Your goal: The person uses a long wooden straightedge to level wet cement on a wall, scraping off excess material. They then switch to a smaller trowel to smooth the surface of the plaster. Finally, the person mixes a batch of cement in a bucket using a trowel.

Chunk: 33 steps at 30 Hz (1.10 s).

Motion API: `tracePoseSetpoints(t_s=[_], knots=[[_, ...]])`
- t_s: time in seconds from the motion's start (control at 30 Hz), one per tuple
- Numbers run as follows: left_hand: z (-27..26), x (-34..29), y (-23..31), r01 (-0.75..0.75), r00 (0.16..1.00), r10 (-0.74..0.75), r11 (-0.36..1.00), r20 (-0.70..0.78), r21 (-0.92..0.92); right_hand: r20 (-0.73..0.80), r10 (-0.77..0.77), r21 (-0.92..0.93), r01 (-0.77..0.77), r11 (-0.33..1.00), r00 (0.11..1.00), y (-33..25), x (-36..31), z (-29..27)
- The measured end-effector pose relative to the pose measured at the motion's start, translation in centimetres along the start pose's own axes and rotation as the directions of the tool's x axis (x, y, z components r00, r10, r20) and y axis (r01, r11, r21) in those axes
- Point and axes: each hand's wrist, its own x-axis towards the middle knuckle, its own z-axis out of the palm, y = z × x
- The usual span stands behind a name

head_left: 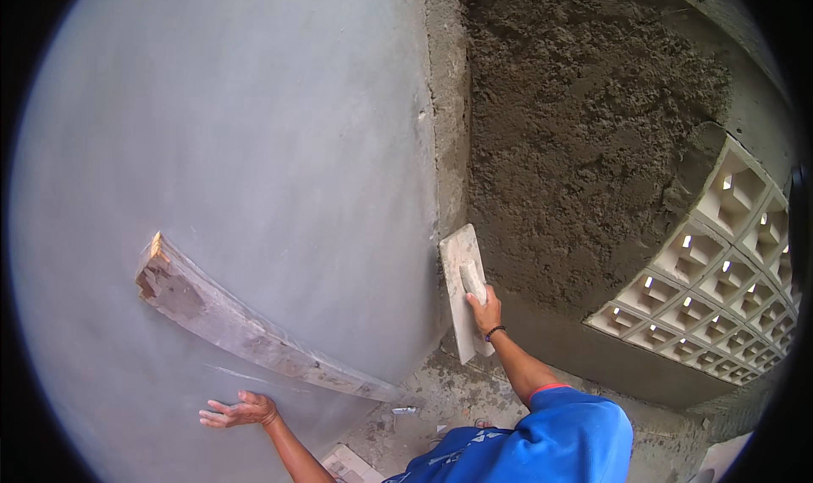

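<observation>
My right hand grips the handle of a mortar-smeared plastering float. The float stands upright, long and flat, near the corner where the smooth grey wall meets the rough wet mortar; whether it touches the wall I cannot tell. My left hand is empty, its fingers apart, close to the smooth wall. Just above that hand, a long wooden plank with dried mortar on it leans slantwise along the smooth wall, its broken end uppermost at the left.
Pale pierced ventilation blocks are set in the wall at the right. A raw concrete edge runs up the corner. On the mortar-stained floor lie a small pale object and a light board.
</observation>
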Motion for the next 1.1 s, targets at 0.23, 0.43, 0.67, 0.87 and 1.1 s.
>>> tracePoseSetpoints(t_s=[0.23,0.43,0.67,0.87,1.1], knots=[[-0.1,-0.3,0.2,-0.004,1.000,0.006,0.997,0.019,-0.083,-0.100,0.220,-0.119,-0.231,0.966,0.970,4.0,-8.8,-7.1],[-0.3,-0.6,-0.7,-0.014,1.000,0.013,0.990,-0.011,-0.140,-0.077,0.350,-0.152,-0.358,0.921,0.933,1.3,-11.9,-11.0],[-0.2,-0.5,-0.2,0.033,0.999,-0.038,0.975,-0.017,-0.220,-0.237,-0.041,0.137,0.075,0.988,0.971,-7.7,-7.3,-12.9],[-0.1,-0.1,0.5,0.030,0.999,-0.033,0.978,-0.011,-0.207,-0.428,-0.382,-0.031,0.409,0.912,0.819,-18.7,7.3,-11.6],[0.2,-0.3,-0.3,0.015,0.999,-0.021,0.981,-0.026,-0.192,-0.474,-0.650,-0.331,0.564,0.757,0.594,-33.2,22.1,-8.9]])
